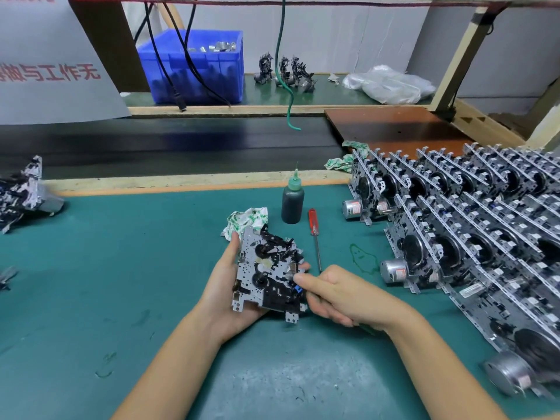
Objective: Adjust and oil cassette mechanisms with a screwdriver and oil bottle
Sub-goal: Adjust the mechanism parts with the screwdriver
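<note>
Red-handled screwdriver (313,226), green-capped dark oil bottle (292,204), teal mat (121,268)

I hold a grey metal cassette mechanism with black plastic parts (269,272) tilted, face up. Beyond it a dark oil bottle with a green nozzle (292,204) stands upright, a red-handled screwdriver (314,236) lying just beside it on the green bench (121,253).

Left fingers: I see them mostly hidden behind the mechanism (268,272).
Stacked units (485,237): cut off at right edge.
Left pile (21,195): blurred, cropped.
</note>
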